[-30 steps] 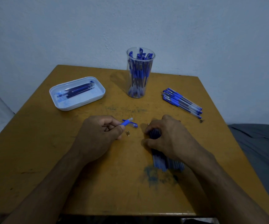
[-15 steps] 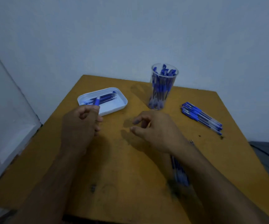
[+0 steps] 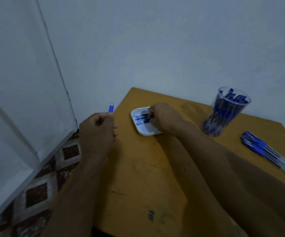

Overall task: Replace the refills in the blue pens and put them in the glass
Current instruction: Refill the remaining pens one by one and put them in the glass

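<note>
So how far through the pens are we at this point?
Many blue pens stand in the glass, so those look done. In hand: the left hand grips a pen barrel, while the right hand reaches into the white tray of refills; whether it has pinched one is unclear. Left: the loose pens lying on the table at right.

Pale blue walls point(image 3: 155, 40); patterned tile floor point(image 3: 35, 194); dim light
</note>
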